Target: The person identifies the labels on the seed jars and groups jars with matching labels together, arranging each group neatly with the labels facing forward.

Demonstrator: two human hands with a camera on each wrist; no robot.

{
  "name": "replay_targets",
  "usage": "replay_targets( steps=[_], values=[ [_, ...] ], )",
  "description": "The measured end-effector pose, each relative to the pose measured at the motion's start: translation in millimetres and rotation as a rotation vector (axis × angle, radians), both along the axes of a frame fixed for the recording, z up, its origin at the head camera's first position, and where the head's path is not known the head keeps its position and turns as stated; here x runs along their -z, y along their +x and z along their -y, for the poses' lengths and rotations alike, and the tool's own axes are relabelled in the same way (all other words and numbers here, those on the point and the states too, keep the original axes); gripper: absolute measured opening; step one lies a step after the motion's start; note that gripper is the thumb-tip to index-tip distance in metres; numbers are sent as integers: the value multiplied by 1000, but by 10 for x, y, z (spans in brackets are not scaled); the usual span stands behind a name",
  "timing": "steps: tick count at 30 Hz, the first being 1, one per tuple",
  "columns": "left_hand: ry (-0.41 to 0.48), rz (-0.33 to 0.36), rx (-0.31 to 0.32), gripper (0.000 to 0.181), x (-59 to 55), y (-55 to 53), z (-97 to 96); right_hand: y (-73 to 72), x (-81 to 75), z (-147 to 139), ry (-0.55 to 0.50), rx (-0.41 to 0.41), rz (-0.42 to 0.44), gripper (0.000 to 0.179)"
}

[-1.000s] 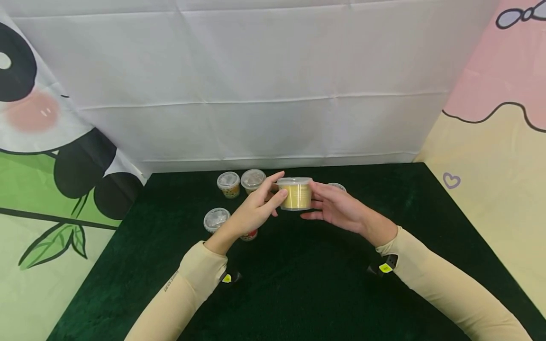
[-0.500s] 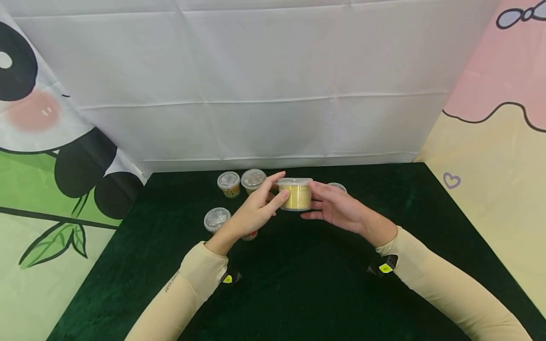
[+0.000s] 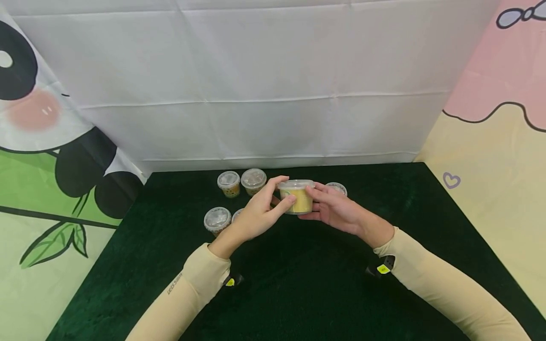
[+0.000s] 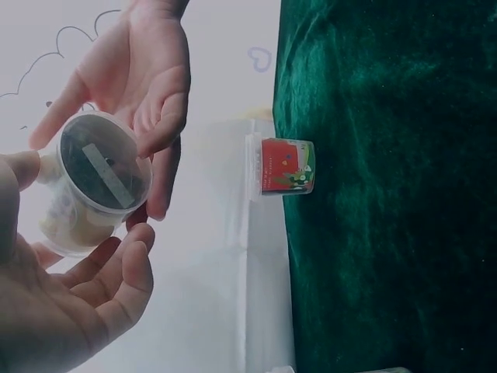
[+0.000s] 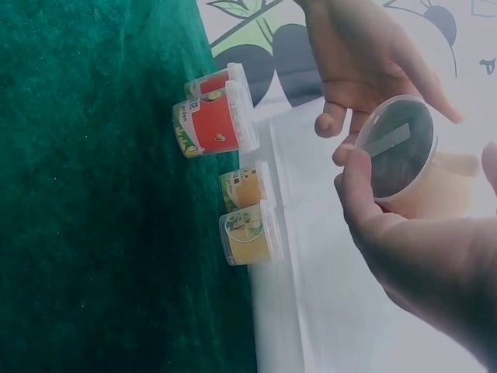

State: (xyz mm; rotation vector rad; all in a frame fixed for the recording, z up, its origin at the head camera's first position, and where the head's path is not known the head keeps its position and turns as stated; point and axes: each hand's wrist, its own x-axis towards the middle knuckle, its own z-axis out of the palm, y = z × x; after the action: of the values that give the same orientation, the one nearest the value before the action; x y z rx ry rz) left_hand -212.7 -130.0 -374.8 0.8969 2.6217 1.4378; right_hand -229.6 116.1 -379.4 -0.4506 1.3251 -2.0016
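A clear-lidded plastic tub (image 3: pixel 304 202) with a yellow label is held up over the dark green cloth, between both hands. My left hand (image 3: pixel 261 208) grips its left side, thumb across the front and forefinger up at the lid's rim. From the right, my right hand (image 3: pixel 341 210) holds it with the thumb at the front near the rim and the other fingers behind and below. In the left wrist view the tub's dark, see-through base (image 4: pixel 105 159) faces the camera, a pale strip on it. The right wrist view also shows this round base (image 5: pixel 400 148).
Left of the hands stand lidded tubs, two at the back (image 3: pixel 228 183) and two nearer (image 3: pixel 217 220), one partly behind the left hand. Another tub (image 3: pixel 337 188), red-labelled (image 4: pixel 287 165), stands behind the right hand. A white cloth wall (image 3: pixel 273 118) rises behind the table.
The tub has turned a little, bringing a green patch of its label into view, and sits slightly lower and farther right. My left hand has shifted right with it; the right thumb now reaches further across.
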Motion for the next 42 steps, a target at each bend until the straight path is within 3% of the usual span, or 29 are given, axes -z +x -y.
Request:
replay_targets(
  steps=[9,20,33,42],
  values=[
    [0,-40,26,61,23,2,3,-19,-6,-10,-26,-7,-34,64],
    [8,-105,-32,57,30,6,-5,-31,12,-7,-81,-2,-52,59],
    [0,-98,-37,57,29,2,-5,-7,-16,40,-21,24,-79,68],
    [21,-149,-39,50,38,1,37,-6,-17,50,-9,66,-79,55]
  ],
)
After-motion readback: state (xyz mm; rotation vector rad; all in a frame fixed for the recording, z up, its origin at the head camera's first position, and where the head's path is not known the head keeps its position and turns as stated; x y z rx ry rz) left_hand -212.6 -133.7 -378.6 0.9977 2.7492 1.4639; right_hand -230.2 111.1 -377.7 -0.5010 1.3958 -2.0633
